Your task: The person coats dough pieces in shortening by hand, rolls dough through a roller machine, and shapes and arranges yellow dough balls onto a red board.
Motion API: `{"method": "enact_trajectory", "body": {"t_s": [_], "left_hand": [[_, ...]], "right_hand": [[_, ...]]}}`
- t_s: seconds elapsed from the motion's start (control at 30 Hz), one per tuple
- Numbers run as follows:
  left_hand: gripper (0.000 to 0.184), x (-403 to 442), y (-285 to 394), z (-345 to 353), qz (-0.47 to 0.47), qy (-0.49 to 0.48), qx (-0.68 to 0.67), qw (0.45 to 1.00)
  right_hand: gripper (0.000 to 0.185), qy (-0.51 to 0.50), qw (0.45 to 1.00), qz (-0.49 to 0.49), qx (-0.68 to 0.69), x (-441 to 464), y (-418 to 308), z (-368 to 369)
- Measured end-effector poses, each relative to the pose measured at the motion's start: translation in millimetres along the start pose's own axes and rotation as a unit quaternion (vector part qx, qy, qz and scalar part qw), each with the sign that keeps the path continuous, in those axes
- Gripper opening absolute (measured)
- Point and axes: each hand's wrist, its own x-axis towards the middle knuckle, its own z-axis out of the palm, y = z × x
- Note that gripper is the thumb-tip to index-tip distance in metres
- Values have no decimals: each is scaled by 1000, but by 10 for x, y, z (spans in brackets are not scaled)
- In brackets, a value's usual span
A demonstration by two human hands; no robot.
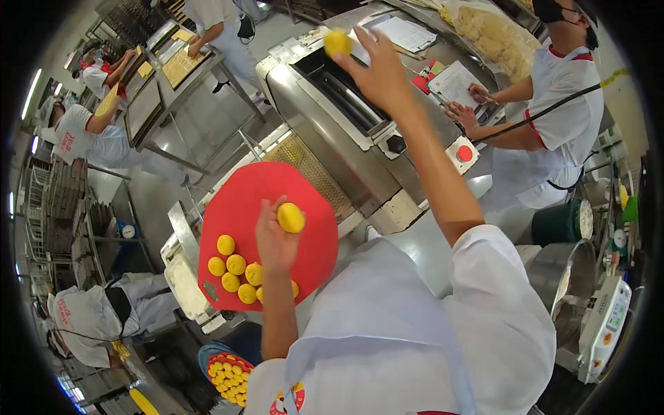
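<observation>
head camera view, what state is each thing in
Large flat red board, bearing loose round yellow balls
Steel machine with dark rollers, uncovered on top; running or not, cannot tell
Left hand, above the board, a yellow ball at its palm
Right hand, raised over the machine, another yellow ball at its thumb
Round red button, pressed or not, cannot tell
Clear plastic bag, holding pale yellow pieces
</observation>
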Motion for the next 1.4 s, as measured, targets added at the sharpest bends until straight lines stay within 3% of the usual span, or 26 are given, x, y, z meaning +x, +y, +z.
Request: {"method": "enact_trajectory", "body": {"t_s": [0.1, 0.17, 0.27, 0.3, 0.37, 0.4, 0.43, 0.53, 0.57, 0.63, 0.7, 0.73, 0.8, 0.87, 0.9, 0.97, 1.0, 1.03, 1.07, 1.1, 1.13, 1.2, 1.23, 1.3, 1.37, 1.4], "left_hand": [[37, 61, -245, 322, 105, -5, 99, 990], [41, 14, -243, 542, 150, -45, 153, 976], [49, 9, -87, 758, 143, -132, 27, 981], [55, -19, 58, 699, 181, -122, 82, 972], [60, 19, 462, 279, 326, -4, 493, 807], [64, 110, 671, -159, 321, 90, 625, 706], [68, 247, 832, -722, 307, 180, 734, 578], [67, 375, 959, -2183, 191, 212, 775, 563], [64, 358, 924, -2429, 176, 193, 791, 554], [57, 358, 932, -2520, 166, 141, 808, 548], [49, 290, 986, -2371, 179, 86, 805, 559], [45, 280, 965, -2294, 175, 89, 805, 560], [36, 264, 1006, -2151, 153, 98, 812, 555], [29, 323, 962, -1958, 227, 120, 744, 617], [25, 327, 896, -1577, 194, 152, 639, 729], [30, 247, 688, -893, 240, 47, 528, 813], [35, 319, 492, -939, 360, 20, 633, 685], [37, -71, 547, -359, 215, 8, 648, 730], [40, -268, 632, -335, 196, 60, 625, 753], [43, -410, 700, -354, 179, 100, 598, 775], [47, -480, 763, -408, 166, 125, 568, 796], [54, -337, 919, -1268, 287, 341, 647, 619], [60, -237, 900, -2014, 220, 384, 716, 539], [81, -275, 1159, -2713, -13, 287, 819, 496], [74, -351, 951, -2643, 135, 337, 755, 547], [62, -335, 934, -2574, 133, 325, 684, 640]], "right_hand": [[63, -224, 895, 236, 304, -741, -389, -421], [58, -410, 755, 247, 448, -1243, -753, -638], [57, -414, 693, 289, 515, -1196, -848, -727], [52, -379, 753, 310, 439, -1025, -753, -758], [54, -124, 819, 254, 500, -545, -581, -898], [58, -92, 822, 286, 485, -306, -494, -1079], [51, -2, 886, 230, 403, -126, -326, -1062], [44, 81, 930, 127, 336, 29, -5, -871], [38, -31, 972, 155, 176, -23, -34, -909], [38, -34, 998, -10, 47, -495, 339, -617], [36, -33, 999, -10, 7, -839, 366, -571], [34, -35, 997, 66, 36, -1035, 185, -726], [36, -217, 901, 310, 212, -1312, -287, -963], [51, -296, 814, 333, 374, -1697, -803, -811], [55, -310, 783, 337, 422, -1828, -1005, -644], [62, -361, 691, 343, 525, -2166, -1513, -410], [61, -351, 636, 360, 585, -2245, -1661, -311], [59, -339, 578, 380, 638, -2283, -1725, -229], [49, -360, 609, 381, 595, -2056, -1816, -348], [45, -344, 529, 441, 638, -2085, -1741, -362], [42, -337, 509, 459, 645, -2026, -1683, -433], [40, -336, 544, 480, 600, -2008, -1415, -498], [40, -329, 552, 483, 594, -2007, -1272, -525], [36, -294, 577, 491, 583, -1992, -1098, -582], [39, -241, 609, 468, 593, -1707, -1068, -732], [41, -201, 612, 448, 620, -1551, -1017, -833]]}}
